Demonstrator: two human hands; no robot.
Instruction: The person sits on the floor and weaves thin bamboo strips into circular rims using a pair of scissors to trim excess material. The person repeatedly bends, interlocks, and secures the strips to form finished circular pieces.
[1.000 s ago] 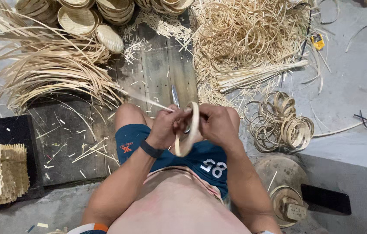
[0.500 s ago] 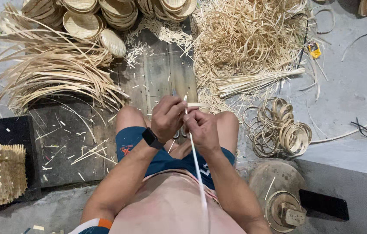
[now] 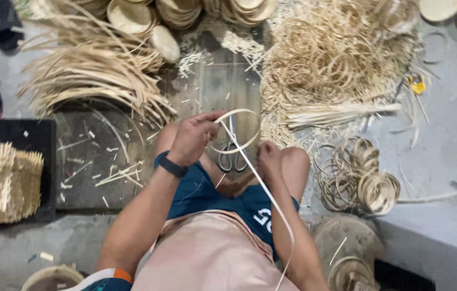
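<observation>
The left hand (image 3: 193, 137), arm bent with a black wristband, is raised above the knee, fingers pinched shut on a pale bamboo strip curled into a hoop (image 3: 237, 131). Grey-handled scissors (image 3: 232, 153) lie beneath the hoop. The right hand (image 3: 269, 159), lower, closes on the strip's long trailing tail.

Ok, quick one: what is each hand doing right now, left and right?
Left hand: closed on the bamboo strip loop.
Right hand: closed on the same strip's long tail.

two hands (image 3: 193, 137), one scissors (image 3: 232, 156)
</observation>
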